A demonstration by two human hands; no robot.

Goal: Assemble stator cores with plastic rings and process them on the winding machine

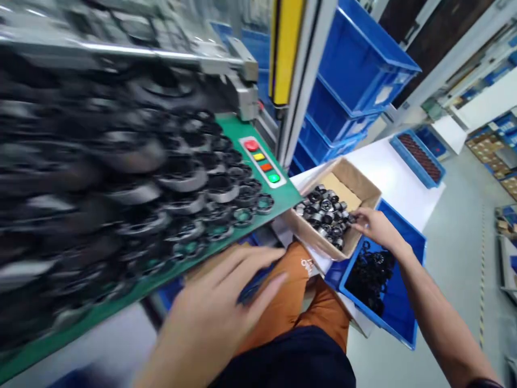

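My right hand [376, 226] is at the right side of a cardboard box [359, 180], its fingers pinched on a small dark ring part [352, 218]. Inside the box lies a heap of black-and-silver ring parts [325, 207]. Below my right wrist, a blue bin [407, 312] contains loose black rings [369, 275]. My left hand [226, 296], blurred, hovers in front of the green work surface [238, 231]. Its fingers stretch out with the thumb apart, and I see nothing held in it. Many black rings [181, 172] of mixed sizes cover the green surface.
A control strip with coloured buttons [262, 161] sits at the green surface's right corner, near a yellow-faced post [286, 54]. Stacked blue crates [359, 59] stand behind. A blue tray of dark reddish parts [418, 156] rests on the white table [404, 183]. Orange-clad legs [286, 291] show below.
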